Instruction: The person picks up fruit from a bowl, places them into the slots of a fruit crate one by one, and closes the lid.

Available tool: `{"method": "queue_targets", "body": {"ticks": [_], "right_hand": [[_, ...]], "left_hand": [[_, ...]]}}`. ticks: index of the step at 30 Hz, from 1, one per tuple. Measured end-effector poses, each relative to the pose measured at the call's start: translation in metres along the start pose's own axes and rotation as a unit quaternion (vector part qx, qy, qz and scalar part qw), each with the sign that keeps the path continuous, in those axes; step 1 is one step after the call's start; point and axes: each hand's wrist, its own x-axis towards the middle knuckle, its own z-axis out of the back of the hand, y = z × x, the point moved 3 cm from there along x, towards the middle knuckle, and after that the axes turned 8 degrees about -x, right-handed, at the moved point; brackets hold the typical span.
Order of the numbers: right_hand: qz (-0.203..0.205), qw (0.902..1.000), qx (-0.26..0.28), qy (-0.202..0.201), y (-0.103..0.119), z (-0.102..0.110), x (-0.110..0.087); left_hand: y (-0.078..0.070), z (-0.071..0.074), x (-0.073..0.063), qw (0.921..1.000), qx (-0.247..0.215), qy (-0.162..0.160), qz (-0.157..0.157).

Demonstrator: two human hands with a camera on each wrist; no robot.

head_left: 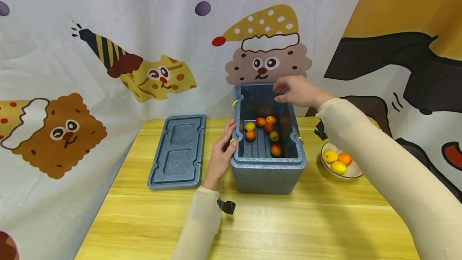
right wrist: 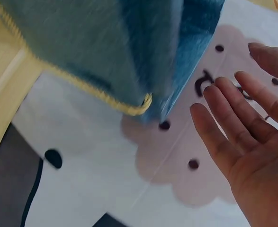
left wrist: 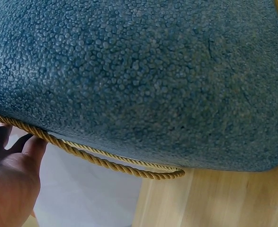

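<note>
Fruit (head_left: pixel 268 127): lay inside box (head_left: pixel 268 181), on surface (head_left: pixel 288 228). Left hand (head_left: pixel 221 153): rested against left rim, fingers extended, released. Right hand (head_left: pixel 297 90): hung over far end, fingers released, grasping nothing. Lid (head_left: pixel 177 153): lay left of box. Bowl (head_left: pixel 353 169): stood right.

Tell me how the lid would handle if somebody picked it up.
The lid is probably light: it looks like the same beaded foam as the box. Its thick-edged slab shape suggests it stays stiff. It seems unlikely to roll, lying flat on the table.
</note>
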Motion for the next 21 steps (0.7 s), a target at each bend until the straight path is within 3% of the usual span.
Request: {"method": "queue_targets", "body": {"ticks": [9, 16, 21], "right_hand": [[-0.049, 0.9984, 0.008, -0.028, -0.032, 0.014, -0.033], [-0.046, 0.9984, 0.003, -0.033, -0.059, 0.006, -0.057], [-0.065, 0.9974, 0.005, -0.029, -0.075, -0.003, -0.075]], "left_hand": [[-0.002, 0.000, 0.001, 1.0000, -0.005, 0.002, -0.002], [-0.001, 0.002, 0.001, 1.0000, 0.000, 0.003, 0.000], [-0.001, 0.001, 0.000, 1.0000, 0.001, 0.005, 0.004]]}}
